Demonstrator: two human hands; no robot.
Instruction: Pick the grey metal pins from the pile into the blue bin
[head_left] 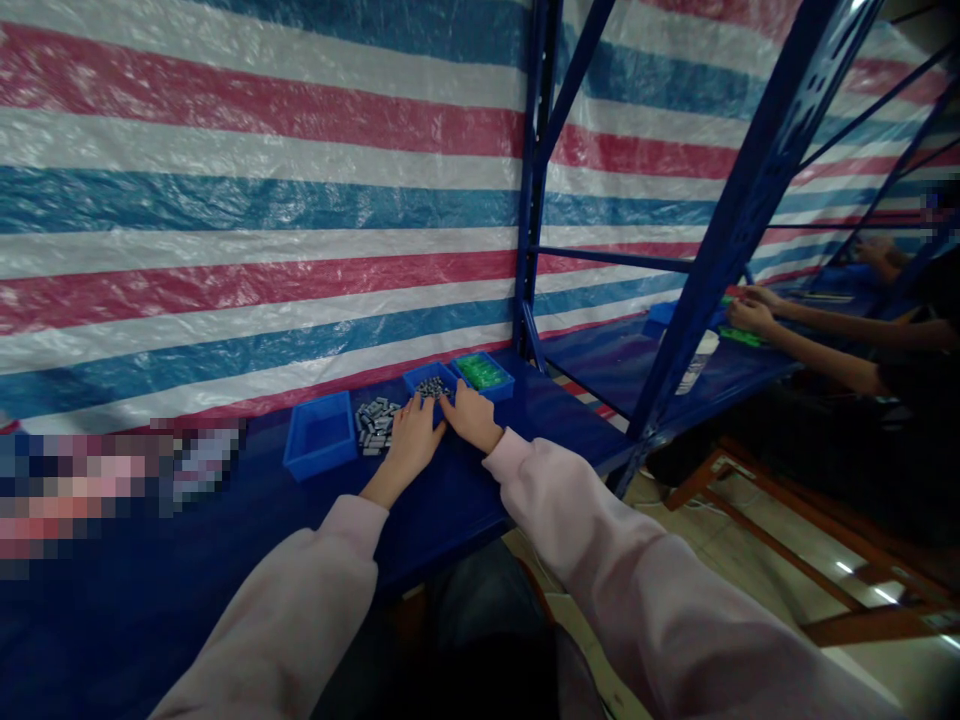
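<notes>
My left hand [415, 437] lies palm down at the front of a small blue bin [411, 378] of small metal parts [433, 386]. Its fingers are stretched out and its thumb is apart. Beside its fingers, a loose pile of short silvery cylinders [375, 425] rests on the blue tabletop [450, 500]. My right hand [472, 413] is at the same bin's front right corner, thumb and forefinger apart; its other fingers are partly hidden. I make out nothing held in either hand. Just behind my right hand stands a blue bin [507, 381] with green plastic pieces [482, 371].
Another blue bin [321, 432] stands left of the cylinder pile. A blue metal rack post [720, 220] rises at the right, with a striped plastic sheet [262, 220] behind the table. Farther right, another person's hands [752, 310] work near green pieces [742, 336] and a white container [697, 362].
</notes>
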